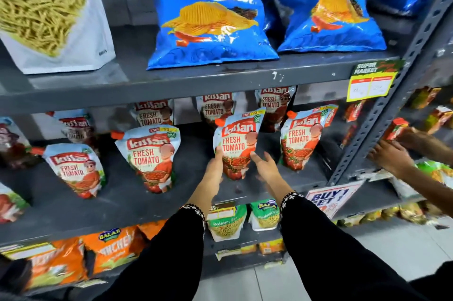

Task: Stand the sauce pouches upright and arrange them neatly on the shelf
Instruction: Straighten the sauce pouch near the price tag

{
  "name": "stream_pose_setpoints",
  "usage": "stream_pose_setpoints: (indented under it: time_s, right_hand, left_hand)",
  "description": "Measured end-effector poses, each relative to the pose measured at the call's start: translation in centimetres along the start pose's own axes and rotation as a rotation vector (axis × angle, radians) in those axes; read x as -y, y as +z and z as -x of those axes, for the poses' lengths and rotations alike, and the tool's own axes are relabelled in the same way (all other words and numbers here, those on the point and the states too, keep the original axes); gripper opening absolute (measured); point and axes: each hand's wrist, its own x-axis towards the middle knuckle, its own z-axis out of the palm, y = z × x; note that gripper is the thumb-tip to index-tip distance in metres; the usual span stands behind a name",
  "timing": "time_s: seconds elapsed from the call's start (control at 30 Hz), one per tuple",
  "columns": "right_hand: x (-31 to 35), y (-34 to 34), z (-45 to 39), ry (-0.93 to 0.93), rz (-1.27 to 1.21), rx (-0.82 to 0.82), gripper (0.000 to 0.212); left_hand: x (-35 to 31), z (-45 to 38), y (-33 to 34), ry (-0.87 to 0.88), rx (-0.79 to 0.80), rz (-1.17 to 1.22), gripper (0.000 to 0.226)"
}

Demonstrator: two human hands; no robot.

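Observation:
Several red-and-white tomato sauce pouches with orange caps stand on the grey middle shelf. The centre pouch stands upright between my hands. My left hand touches its lower left edge, thumb on the pouch side. To the pouch's lower right, my right hand is open with fingers spread, and I cannot tell whether it touches the pouch. Other front pouches stand at the left, centre-left and right. More pouches stand behind them in a back row.
Blue chip bags and a noodle snack bag fill the shelf above. Orange and green snack bags sit below. A slotted metal upright bounds the bay. Another person's hands handle cartons in the neighbouring bay.

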Motion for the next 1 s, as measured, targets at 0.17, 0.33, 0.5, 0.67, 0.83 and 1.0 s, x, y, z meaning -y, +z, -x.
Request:
stream_pose_setpoints:
  time_s: [0.17,0.33,0.5,0.67,0.83,1.0]
  right_hand:
    - [1.0,0.9,-0.4,0.080,-0.001,0.044,0.069]
    - [0.7,1.3,-0.9,0.089,-0.098,0.146,0.039]
    - [1.1,1.5,-0.4,0.094,-0.046,0.158,0.025]
    - [0.8,2.0,0.0,0.085,-0.038,0.180,0.032]
    - [0.7,2.8,0.6,0.081,-0.045,0.194,0.025]
    - [0.4,2.7,0.6,0.062,-0.055,0.194,0.035]
  left_hand:
    - [-0.2,-1.4,0.2,0.020,-0.018,-0.030,0.066]
    - [-0.3,-2.1,0.5,-0.010,-0.011,-0.014,0.065]
    - [0.1,-2.5,0.3,-0.008,0.018,0.030,0.066]
    - [0.3,-2.5,-0.2,0.017,-0.036,0.034,0.070]
    - [0.1,-2.4,-1.1,0.019,-0.048,0.028,0.070]
    - [0.0,-2.3,-1.2,0.010,-0.011,0.034,0.068]
